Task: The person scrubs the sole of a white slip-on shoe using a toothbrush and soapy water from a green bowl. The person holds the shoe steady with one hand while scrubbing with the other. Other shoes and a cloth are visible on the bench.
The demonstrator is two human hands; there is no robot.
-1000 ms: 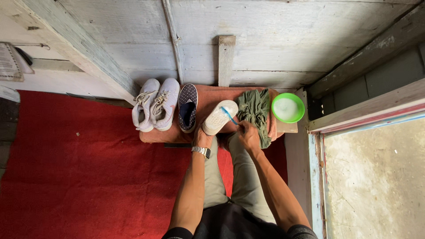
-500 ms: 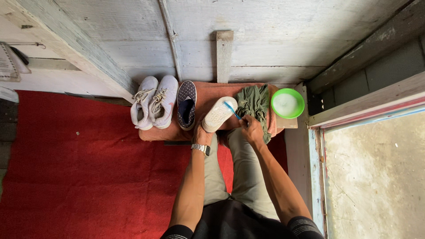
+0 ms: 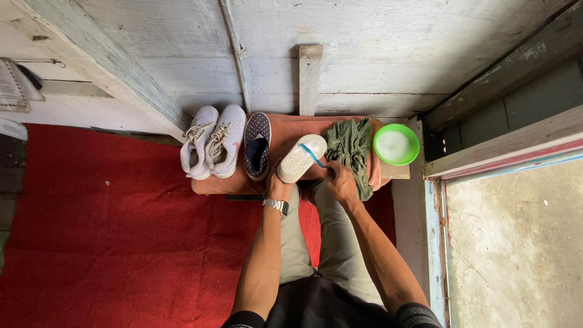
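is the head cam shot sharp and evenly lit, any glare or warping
Head view: sharp on the right hand, blue brush and white shoe sole; soft, even daylight with faint shadows; the concrete ground at right looks washed out; wall planks bend slightly toward the edges, wide-lens distortion.

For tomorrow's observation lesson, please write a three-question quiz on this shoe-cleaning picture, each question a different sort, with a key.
1. True or false: the green bowl sits at the right end of the board.
2. What does the right hand hold against the white sole?
A. blue toothbrush
B. sponge
C. knife
3. Fill in: the left hand wears a ____ on its wrist.

Key
1. True.
2. A; the green cloth lies beside it, unused.
3. Watch.
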